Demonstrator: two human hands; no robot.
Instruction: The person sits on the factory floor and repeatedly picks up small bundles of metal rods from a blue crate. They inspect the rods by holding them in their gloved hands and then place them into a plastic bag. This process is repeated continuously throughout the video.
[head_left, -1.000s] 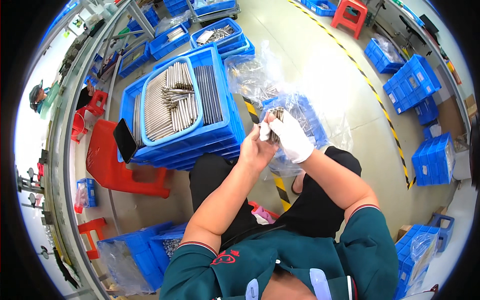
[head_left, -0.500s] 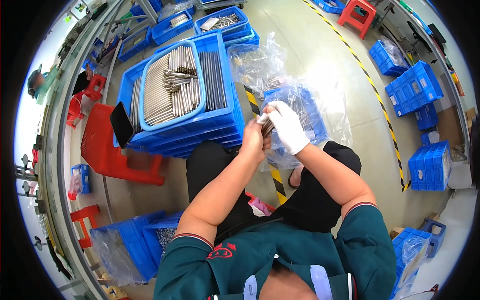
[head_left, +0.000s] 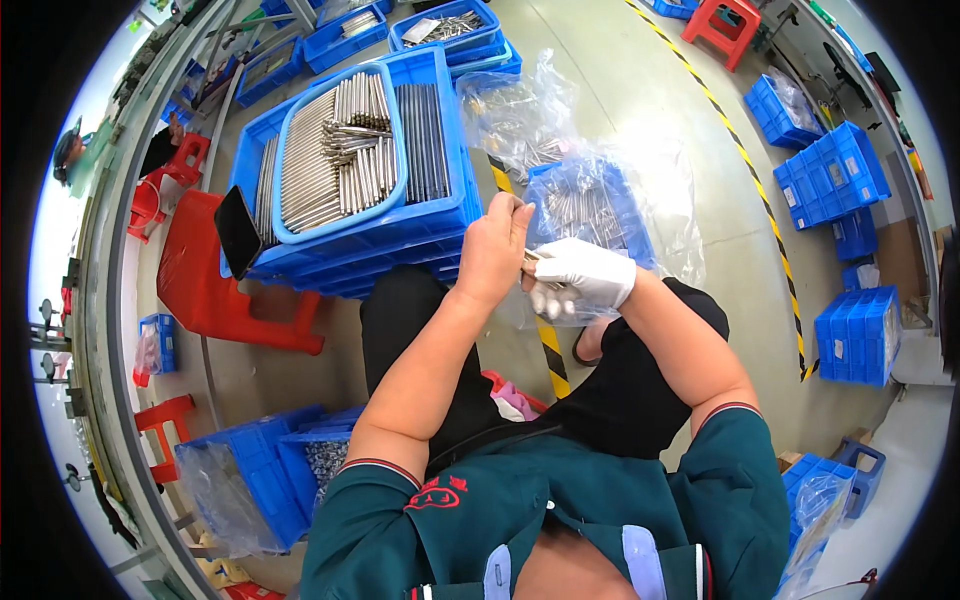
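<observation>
My left hand (head_left: 490,252), bare, is raised in front of my knees with its fingers curled closed; what lies inside them is hidden. Close beside it, my right hand (head_left: 585,274) in a white glove is closed round a few short metal rods (head_left: 531,257), whose ends show between the two hands. Beyond my hands, a blue crate lined with clear plastic (head_left: 640,225) holds loose metal rods (head_left: 583,208). To the left, a light-blue tray (head_left: 400,150) packed with metal rods (head_left: 305,165) rests on a stack of blue crates (head_left: 455,215).
A dark flat screen (head_left: 238,232) leans at the stack's left corner, near a red stool (head_left: 190,270). Crumpled clear plastic (head_left: 515,110) lies on the floor by yellow-black tape (head_left: 552,360). More blue crates (head_left: 855,335) stand at right, and a crate of small metal parts (head_left: 328,458) at lower left.
My right hand has dropped lower and turned, its gloved fingers now curled below the rods. The left hand has tipped upward and shifted slightly left. Less of the rod bundle shows.
</observation>
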